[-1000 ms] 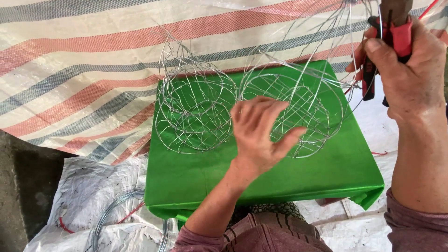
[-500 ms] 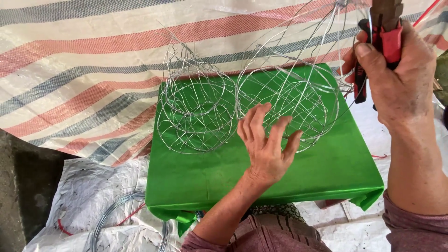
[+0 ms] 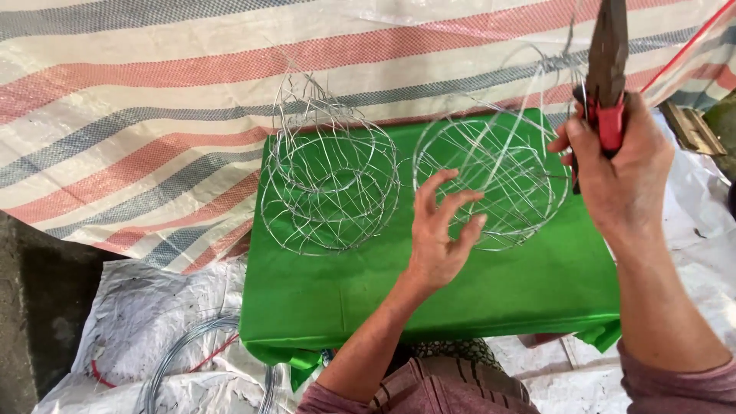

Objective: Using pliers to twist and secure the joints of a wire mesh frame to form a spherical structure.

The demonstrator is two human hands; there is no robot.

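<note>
Head view: the right wire basket lies on the green worktop, far right, and is reached for by the left hand, fingers spread. Red-handled pliers are clenched in the right hand. A rim wire is best steadied (lightly) before twisting. No labels are seen; white sacks lie near left.

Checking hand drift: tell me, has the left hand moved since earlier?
Yes. The left hand slid right along the green board, from between the baskets onto the right wire basket.
</note>
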